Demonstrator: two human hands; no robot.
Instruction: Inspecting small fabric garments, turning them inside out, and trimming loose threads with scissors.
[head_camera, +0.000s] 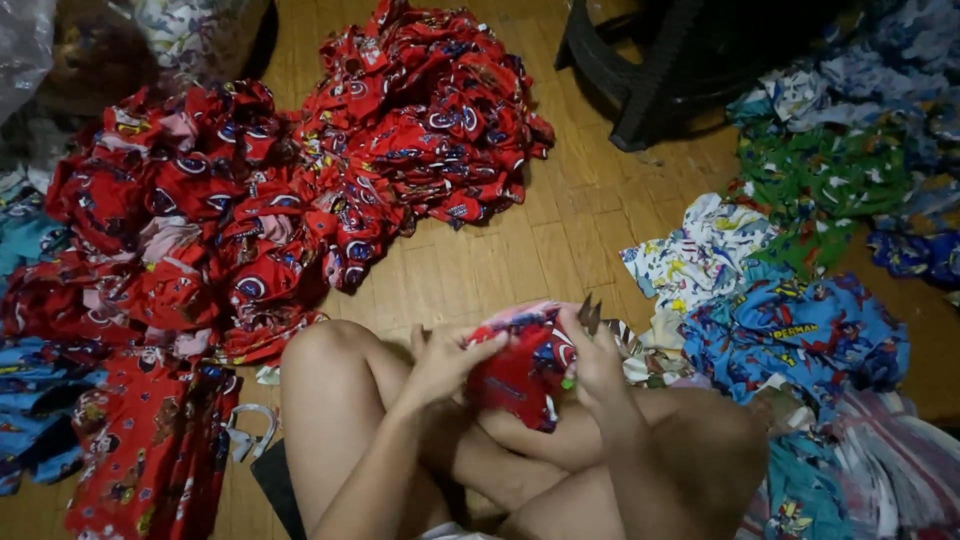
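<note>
Hands met over the lap of a person sitting cross-legged on the wooden plank floor (560, 240), and between them was 1 small red printed cloth piece (522, 368), held above the crossed legs. The left hand (445, 360) was closed on its left edge, thumb on top. The right hand (597, 362) gripped the right edge and also held 1 small pair of metal snips (588, 314), tips pointing up. 2 heaps of red printed cloth pieces lay ahead: 1 large heap (190, 220) at the left, 1 smaller heap (425, 115) beyond it, the 2 touching. Blue printed cloth (800, 335) and green printed cloth (825, 175) were piled at the right, just beside the right knee. 1 dark plastic chair (650, 70) stood behind.
</note>
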